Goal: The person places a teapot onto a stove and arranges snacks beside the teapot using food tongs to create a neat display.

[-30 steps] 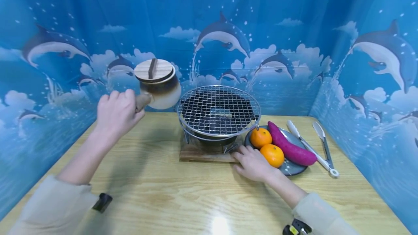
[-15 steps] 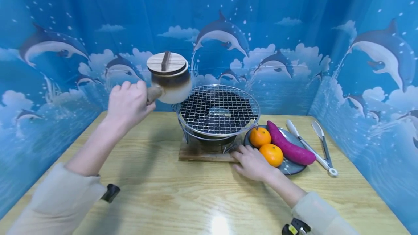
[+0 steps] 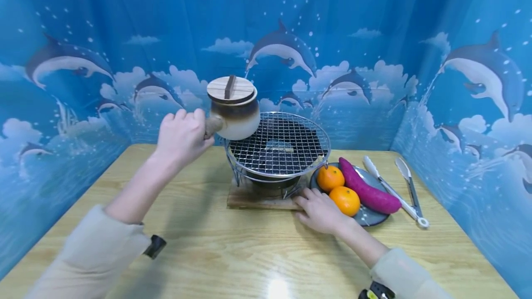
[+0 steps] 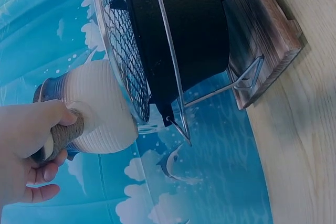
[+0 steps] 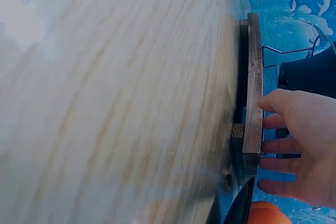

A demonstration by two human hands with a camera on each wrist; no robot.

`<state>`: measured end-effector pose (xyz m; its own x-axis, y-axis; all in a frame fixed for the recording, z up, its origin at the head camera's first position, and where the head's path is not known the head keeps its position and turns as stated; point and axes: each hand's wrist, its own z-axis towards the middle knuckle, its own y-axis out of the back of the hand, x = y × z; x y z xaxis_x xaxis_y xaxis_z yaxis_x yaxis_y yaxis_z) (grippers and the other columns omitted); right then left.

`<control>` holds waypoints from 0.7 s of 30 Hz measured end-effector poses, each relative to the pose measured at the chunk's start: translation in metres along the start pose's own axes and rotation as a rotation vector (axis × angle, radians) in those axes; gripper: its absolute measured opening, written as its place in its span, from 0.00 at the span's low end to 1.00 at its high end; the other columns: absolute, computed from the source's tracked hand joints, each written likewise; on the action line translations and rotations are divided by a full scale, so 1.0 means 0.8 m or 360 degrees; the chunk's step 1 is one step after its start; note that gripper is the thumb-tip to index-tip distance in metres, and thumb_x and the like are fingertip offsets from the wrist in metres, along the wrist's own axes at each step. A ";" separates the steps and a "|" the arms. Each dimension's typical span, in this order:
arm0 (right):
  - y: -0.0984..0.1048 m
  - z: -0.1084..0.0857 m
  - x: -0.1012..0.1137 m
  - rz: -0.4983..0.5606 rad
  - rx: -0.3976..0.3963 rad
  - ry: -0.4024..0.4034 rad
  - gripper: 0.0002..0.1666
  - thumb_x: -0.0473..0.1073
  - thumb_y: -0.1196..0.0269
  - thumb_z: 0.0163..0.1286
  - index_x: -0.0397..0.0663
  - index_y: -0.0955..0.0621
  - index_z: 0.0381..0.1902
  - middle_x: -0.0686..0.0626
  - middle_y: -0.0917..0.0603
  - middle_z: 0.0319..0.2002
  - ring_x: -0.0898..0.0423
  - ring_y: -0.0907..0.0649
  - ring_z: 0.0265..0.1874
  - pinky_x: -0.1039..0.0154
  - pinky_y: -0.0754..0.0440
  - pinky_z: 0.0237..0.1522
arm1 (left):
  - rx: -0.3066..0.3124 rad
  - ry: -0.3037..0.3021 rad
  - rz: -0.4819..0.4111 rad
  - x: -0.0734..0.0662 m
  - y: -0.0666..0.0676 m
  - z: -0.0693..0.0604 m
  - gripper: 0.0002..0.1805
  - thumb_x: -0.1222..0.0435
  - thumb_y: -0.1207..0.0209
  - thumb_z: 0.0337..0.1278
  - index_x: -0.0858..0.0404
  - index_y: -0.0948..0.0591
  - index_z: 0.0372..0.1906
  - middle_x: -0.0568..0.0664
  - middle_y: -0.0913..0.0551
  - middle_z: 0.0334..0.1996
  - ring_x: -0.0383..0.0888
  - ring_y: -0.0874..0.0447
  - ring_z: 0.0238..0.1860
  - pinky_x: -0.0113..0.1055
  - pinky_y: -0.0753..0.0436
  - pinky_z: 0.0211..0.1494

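Observation:
My left hand (image 3: 180, 135) grips the rope-wrapped side handle (image 4: 68, 132) of a cream and brown ceramic pot (image 3: 241, 121). A pale wooden lid (image 3: 245, 90) with a dark bar sits on the pot. The pot is held at the left rim of a round wire grill rack (image 3: 282, 153); whether they touch I cannot tell. Below the rack is a black stove (image 4: 178, 30) on a wooden board (image 3: 253, 203). My right hand (image 3: 320, 211) rests at the board's front right corner, its fingers (image 5: 278, 165) fairly straight against the wood.
Right of the stove, a dark plate (image 3: 374, 217) bears two oranges (image 3: 346, 200) and a purple sweet potato (image 3: 370, 190). Beyond it lie metal tongs (image 3: 395, 193) on the wooden table (image 3: 232, 253). A blue dolphin-print curtain (image 3: 187, 26) surrounds the table.
My left hand has carried the pot rightward to the rack's left side, rising slightly and then lowering. The right hand stays at the board's corner.

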<state>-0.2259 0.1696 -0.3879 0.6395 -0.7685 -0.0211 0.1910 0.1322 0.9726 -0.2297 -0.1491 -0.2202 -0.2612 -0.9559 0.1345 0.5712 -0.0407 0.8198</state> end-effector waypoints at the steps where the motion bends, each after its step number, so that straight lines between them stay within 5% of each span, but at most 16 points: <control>1: 0.000 0.000 0.000 0.0004 0.0004 -0.0003 0.18 0.48 0.37 0.59 0.45 0.20 0.46 0.47 0.24 0.40 0.49 0.26 0.37 0.56 0.25 0.35 | -0.0007 -0.0010 -0.0001 -0.001 -0.001 0.000 0.21 0.57 0.35 0.45 0.69 0.31 0.31 0.59 0.24 0.24 0.55 0.27 0.29 0.47 0.27 0.33; 21: 0.000 0.000 0.000 -0.0015 -0.0007 0.0013 0.17 0.48 0.37 0.59 0.45 0.19 0.44 0.47 0.24 0.39 0.49 0.26 0.37 0.55 0.25 0.36 | -0.0014 -0.0074 0.0004 -0.016 -0.010 0.012 0.20 0.57 0.36 0.45 0.68 0.30 0.31 0.57 0.24 0.22 0.52 0.29 0.26 0.43 0.30 0.29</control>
<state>-0.2263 0.1697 -0.3879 0.6439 -0.7644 -0.0320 0.2002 0.1280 0.9714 -0.2384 -0.1336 -0.2229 -0.2955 -0.9414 0.1624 0.5788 -0.0412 0.8144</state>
